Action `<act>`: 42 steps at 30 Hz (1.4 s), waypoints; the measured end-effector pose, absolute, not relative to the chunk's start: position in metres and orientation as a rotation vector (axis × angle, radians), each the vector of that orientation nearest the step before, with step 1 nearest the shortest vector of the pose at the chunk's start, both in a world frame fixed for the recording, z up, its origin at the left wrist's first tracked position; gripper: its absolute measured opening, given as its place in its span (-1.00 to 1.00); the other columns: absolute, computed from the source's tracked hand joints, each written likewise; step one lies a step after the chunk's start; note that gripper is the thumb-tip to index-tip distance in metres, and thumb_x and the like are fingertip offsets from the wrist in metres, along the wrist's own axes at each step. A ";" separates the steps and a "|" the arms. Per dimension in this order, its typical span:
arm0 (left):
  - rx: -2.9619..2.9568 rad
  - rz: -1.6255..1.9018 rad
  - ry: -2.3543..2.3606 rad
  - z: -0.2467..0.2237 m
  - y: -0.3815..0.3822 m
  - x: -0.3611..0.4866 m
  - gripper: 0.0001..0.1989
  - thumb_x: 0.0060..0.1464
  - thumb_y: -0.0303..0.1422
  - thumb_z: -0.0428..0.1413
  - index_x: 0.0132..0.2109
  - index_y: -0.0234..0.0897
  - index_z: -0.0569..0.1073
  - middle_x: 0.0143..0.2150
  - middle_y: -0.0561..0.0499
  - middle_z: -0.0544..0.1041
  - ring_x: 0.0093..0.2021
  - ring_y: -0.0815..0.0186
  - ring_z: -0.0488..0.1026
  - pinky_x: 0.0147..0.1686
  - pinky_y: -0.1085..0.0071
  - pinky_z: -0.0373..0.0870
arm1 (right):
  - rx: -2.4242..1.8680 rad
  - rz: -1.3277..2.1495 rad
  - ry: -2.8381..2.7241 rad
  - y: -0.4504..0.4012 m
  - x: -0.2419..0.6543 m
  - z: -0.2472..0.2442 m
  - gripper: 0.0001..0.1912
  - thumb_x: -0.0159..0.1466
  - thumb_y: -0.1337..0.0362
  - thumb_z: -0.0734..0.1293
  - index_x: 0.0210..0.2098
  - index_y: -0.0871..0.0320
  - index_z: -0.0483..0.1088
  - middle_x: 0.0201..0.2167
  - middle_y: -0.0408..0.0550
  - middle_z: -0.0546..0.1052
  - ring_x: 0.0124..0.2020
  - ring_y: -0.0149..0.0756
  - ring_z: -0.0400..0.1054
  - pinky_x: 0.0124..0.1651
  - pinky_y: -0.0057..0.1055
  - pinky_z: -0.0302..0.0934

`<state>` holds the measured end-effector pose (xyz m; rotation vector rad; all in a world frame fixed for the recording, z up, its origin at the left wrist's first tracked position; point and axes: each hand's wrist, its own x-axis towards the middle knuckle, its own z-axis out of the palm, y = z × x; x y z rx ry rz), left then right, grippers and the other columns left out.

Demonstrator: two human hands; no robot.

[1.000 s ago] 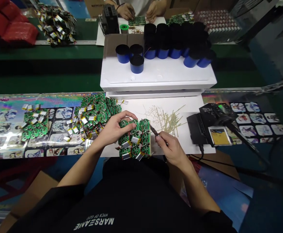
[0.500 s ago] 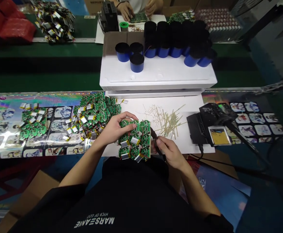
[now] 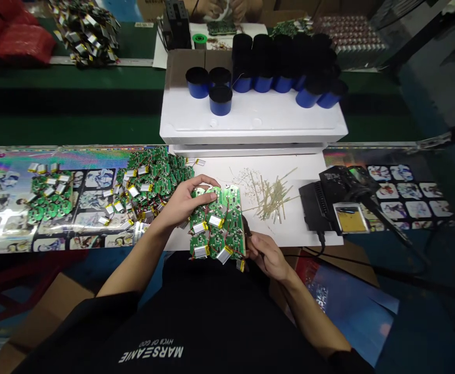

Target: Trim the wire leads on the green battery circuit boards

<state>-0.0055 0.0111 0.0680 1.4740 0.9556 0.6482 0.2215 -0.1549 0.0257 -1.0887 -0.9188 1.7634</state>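
Observation:
My left hand [image 3: 192, 201] is closed on the upper left of a green circuit board panel [image 3: 233, 218], thumb on its face and fingers behind. Small silver battery cells with yellow ends, such as one battery [image 3: 215, 222], hang by wires on the panel's face. At the panel's right edge, my right hand [image 3: 269, 254] is wrapped round a dark hand tool [image 3: 246, 227], whose tip meets the edge. Most of the tool is hidden by fingers and panel, so its exact kind does not show. Left of the panel lies a heap of similar boards [image 3: 155, 174] with batteries.
Thin beige strips [image 3: 274, 197] and fine scraps lie on the white sheet [image 3: 212, 174]. A black soldering station [image 3: 317, 200] stands right. Behind, blue cups [image 3: 220, 104] stand on a white foam box [image 3: 251, 124]. Another panel [image 3: 52, 200] lies far left. A co-worker's hands [image 3: 215, 9] work opposite.
The panel has tipped so more of its face shows, and another battery appears at its lower right. My right hand has moved down and slightly left. The co-worker's hands have shifted upward.

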 end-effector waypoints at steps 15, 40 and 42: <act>1.380 0.785 1.032 0.063 0.021 -0.016 -0.69 0.04 -0.19 0.40 -0.12 -0.22 0.61 -0.14 0.00 0.56 -0.27 0.34 0.47 -0.31 0.48 0.45 | -1.123 1.776 -1.070 -0.168 0.223 0.028 -0.45 0.48 -0.15 0.23 -0.47 0.11 0.31 -0.42 -0.05 0.48 -0.42 -0.29 0.32 -0.29 -0.33 0.19; 1.364 1.048 1.503 0.106 0.110 -0.135 -0.62 -0.15 -0.26 0.41 -0.17 -0.32 0.60 -0.39 0.05 0.57 -0.44 0.39 0.42 -0.46 0.48 0.33 | -1.899 1.923 -0.967 -0.177 0.327 0.030 -0.26 0.15 -0.47 0.37 -0.30 0.14 0.55 -0.22 0.19 0.70 -0.04 0.16 0.62 -0.02 -0.10 0.46; 1.466 0.907 1.517 0.094 0.115 -0.140 -0.57 -0.09 -0.14 0.39 -0.11 -0.30 0.61 -0.31 -0.01 0.61 -0.35 0.30 0.47 -0.36 0.40 0.38 | -1.858 2.003 -1.035 -0.181 0.328 0.022 -0.28 0.15 -0.46 0.37 -0.33 0.12 0.56 -0.22 0.16 0.70 -0.05 0.14 0.62 -0.01 -0.13 0.46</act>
